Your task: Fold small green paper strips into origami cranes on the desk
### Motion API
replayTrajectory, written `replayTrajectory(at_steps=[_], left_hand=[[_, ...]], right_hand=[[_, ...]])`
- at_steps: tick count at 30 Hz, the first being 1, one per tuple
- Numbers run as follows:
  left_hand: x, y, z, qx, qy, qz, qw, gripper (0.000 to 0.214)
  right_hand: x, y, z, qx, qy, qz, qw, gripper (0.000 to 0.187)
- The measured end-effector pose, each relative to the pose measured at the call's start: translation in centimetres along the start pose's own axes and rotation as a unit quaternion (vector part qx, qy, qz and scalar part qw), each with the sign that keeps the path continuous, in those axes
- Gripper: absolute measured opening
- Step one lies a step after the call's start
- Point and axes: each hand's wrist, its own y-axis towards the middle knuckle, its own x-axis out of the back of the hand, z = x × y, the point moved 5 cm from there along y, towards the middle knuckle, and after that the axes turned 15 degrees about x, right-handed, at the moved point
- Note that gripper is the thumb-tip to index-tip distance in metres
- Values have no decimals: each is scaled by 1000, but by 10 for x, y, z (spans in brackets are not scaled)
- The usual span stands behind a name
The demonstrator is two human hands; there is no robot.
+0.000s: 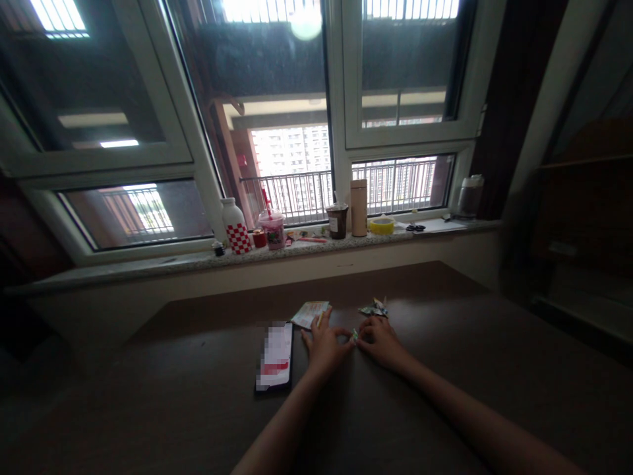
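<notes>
A small green-and-white piece of folded paper is between my two hands, just above or on the dark table. My left hand pinches its left side with thumb and index finger, while the other fingers spread toward a flat printed paper. On the other side, my right hand has its fingers closed on the same small piece, hiding part of it. Just beyond the right hand lies a patterned folded-paper shape with pointed ends. Left of my left hand is a phone with its screen lit.
The brown table ends before a stone windowsill. Along the sill stand a checkered bottle, a pink drink cup, a dark cup, a tan flask, yellow tape, scissors and a clear bottle.
</notes>
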Motion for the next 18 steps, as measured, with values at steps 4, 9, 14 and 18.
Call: replayTrajectory(at_steps=[4,9,14,18], left_hand=[[1,1,-2,-20,23,-5,1000,16],[-2,5,-1,-9,24,2,1000,14],[-7,7,0,-3,22,12,1000,14],[-7,6,0,-9,30,17,999,16]], right_hand=[[-2,1,-1,-4,-15,7,1000,11],[-3,2,-9,-48,-29,-2,998,23],[-6,5,-16,-66,-25,4,998,24],[-7,7,-17,-68,-16,15,997,16]])
